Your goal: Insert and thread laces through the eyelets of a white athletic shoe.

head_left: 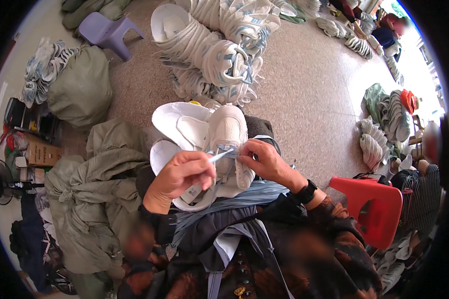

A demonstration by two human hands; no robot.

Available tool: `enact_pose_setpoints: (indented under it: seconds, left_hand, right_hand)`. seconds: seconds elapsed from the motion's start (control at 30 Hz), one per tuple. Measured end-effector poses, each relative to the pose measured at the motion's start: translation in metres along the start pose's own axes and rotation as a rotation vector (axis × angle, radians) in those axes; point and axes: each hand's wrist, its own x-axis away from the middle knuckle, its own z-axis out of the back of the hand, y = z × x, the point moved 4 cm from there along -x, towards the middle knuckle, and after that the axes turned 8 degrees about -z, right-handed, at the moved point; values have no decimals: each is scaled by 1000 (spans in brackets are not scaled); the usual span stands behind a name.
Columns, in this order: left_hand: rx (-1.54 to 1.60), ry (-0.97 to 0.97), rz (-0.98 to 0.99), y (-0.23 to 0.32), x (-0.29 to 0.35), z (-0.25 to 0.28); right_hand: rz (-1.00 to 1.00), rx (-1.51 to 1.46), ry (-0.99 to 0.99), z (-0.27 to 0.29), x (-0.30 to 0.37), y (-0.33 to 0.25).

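A white shoe upper [228, 124] with a beige toe lies across my lap, its toe pointing away from me. My left hand [182, 174] pinches the end of a light blue shoelace [220, 155], drawn taut from the lacing holes. My right hand [267, 160], a black watch on its wrist, grips the shoe's eyelet edge with thumb and forefinger. More white uppers [179, 117] lie under and left of this shoe. A bundle of blue laces [254, 195] is spread over my lap, below the shoe.
Tall stacks of white and blue uppers [219, 50] stand ahead on the speckled floor. A purple stool [105, 32] and green sacks [82, 87] are at the left. On the right are a red stool [369, 209] and more shoe stacks [396, 114]. Other people sit farther off.
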Motion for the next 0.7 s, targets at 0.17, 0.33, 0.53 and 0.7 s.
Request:
enact_pose_setpoints:
  seconds: [0.17,0.33,0.53,0.7]
  left_hand:
    - [-740,112,-27,-24,14,47]
    - [-1124,195,-383,-19,7,17]
    - [-1431,282,-606,-19,-11,-10]
    - [-1824,221,-572,-34,-38,-22]
  right_hand:
    - [-5,14,19,2,3,2]
    - [1,-6,46,-1,3,4]
    - [-3,22,52,-2,3,4]
    - [9,36,61,0,2,2]
